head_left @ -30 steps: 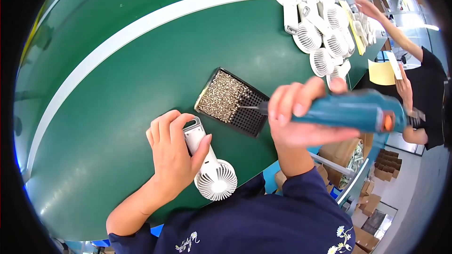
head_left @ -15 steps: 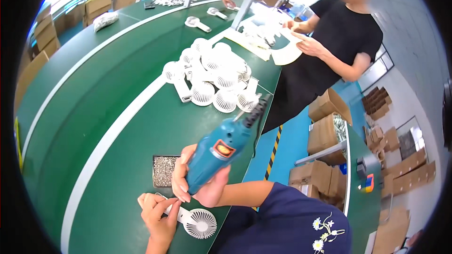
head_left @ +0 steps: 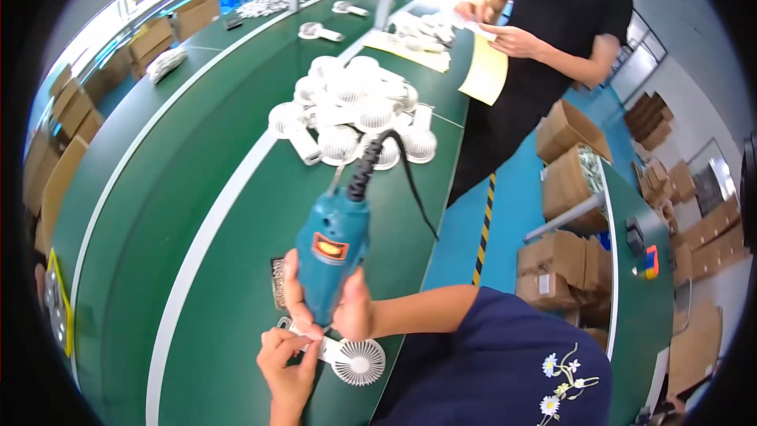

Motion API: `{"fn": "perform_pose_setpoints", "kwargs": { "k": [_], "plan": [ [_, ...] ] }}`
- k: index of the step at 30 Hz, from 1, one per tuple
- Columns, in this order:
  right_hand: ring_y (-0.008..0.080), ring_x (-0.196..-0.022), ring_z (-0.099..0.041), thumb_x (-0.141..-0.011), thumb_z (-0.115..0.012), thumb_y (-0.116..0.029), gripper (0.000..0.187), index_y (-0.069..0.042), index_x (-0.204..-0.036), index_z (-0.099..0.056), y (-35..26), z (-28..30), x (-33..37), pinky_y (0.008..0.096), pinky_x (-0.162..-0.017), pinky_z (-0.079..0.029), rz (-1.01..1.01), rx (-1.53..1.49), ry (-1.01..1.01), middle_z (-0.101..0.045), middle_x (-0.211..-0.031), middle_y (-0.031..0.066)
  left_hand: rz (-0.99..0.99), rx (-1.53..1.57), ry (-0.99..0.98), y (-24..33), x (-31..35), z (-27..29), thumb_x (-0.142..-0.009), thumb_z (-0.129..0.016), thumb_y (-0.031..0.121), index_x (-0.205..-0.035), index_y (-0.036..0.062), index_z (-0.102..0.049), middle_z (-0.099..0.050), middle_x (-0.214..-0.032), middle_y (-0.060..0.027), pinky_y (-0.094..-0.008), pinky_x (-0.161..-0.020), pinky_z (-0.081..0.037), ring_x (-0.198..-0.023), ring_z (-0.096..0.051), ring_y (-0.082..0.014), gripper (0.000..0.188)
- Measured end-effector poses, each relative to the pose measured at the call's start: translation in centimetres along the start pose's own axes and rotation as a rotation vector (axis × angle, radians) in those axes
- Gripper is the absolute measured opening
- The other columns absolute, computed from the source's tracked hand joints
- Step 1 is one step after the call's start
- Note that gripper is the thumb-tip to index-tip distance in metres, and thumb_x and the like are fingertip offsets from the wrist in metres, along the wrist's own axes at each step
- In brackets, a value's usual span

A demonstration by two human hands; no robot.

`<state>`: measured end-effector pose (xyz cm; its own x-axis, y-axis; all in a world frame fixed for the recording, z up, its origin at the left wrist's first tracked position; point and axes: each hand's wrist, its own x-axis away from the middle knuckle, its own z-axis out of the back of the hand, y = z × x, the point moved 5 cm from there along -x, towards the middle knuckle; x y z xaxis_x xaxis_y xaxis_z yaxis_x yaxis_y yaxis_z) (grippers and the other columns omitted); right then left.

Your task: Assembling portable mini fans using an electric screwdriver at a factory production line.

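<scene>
My right hand [head_left: 351,312] grips a teal electric screwdriver [head_left: 335,237], its cord end up and its lower end pointing down at a white handheld fan [head_left: 359,361]. The fan lies on the green table near its front edge, round grille to the right and handle to the left. My left hand [head_left: 285,371] is at the handle, thumb and forefinger pinched together just by the screwdriver's lower end. Whatever is between those fingertips is hidden. Partly behind my right hand sits a dark tray of small metal screws [head_left: 278,284].
A heap of white handheld fans [head_left: 347,102] lies farther up the table [head_left: 229,300]. The screwdriver's black cord [head_left: 414,189] hangs across the right side. A person in black [head_left: 552,24] stands at the far right with paper. Cardboard boxes [head_left: 552,264] stand on the right.
The screwdriver has swung from a rightward lean to nearly upright, its lower end now over the fan handle. The view has shifted, and less of the tray shows.
</scene>
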<state>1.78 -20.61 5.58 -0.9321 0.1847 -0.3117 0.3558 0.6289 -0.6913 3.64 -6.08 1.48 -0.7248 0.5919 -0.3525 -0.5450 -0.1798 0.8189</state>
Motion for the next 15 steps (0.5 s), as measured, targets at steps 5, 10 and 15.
{"fn": "perform_pose_setpoints", "kwargs": {
  "k": [5, 10, 15],
  "plan": [
    [0.0169, -0.048, -0.053, -0.08, -0.045, -0.085, 0.086, -0.007, -0.116, -0.046, 0.6, 0.6, 0.3, 0.0282, -0.043, -0.044, -0.05, -0.071, -0.096, -0.057, -0.066, 0.0108, 0.137, 0.071, -0.12, -0.7, 0.5, -0.3, -0.068, -0.085, 0.006, -0.078, 0.0047, -0.072, -0.058, -0.07, -0.0037, -0.0331, -0.058, -0.039, -0.063, -0.052, -0.0198, 0.017],
    [0.0206, -0.048, -0.054, -0.084, -0.048, -0.079, 0.077, -0.011, -0.12, -0.045, -1.8, -0.5, -0.6, 0.035, -0.043, -0.047, 0.259, 0.048, -0.27, -0.057, -0.072, 0.0115, -0.1, -0.157, -0.043, 0.5, -0.7, 1.3, -0.068, -0.086, 0.024, -0.119, 0.0081, -0.065, -0.059, -0.106, -0.0069, -0.0402, -0.087, -0.04, -0.1, -0.056, -0.0274, 0.058],
    [0.0213, -0.054, -0.057, -0.083, -0.045, -0.083, 0.084, -0.013, -0.129, -0.038, -0.1, 0.2, -2.4, 0.0345, -0.046, -0.048, 0.226, 0.137, -0.306, -0.054, -0.078, 0.0099, 0.079, -0.315, 0.026, -2.3, 0.1, 1.9, -0.064, -0.087, 0.036, -0.139, 0.0071, -0.048, -0.047, -0.127, -0.0129, -0.0459, -0.102, -0.032, -0.123, -0.043, -0.033, 0.089]
  ]
}}
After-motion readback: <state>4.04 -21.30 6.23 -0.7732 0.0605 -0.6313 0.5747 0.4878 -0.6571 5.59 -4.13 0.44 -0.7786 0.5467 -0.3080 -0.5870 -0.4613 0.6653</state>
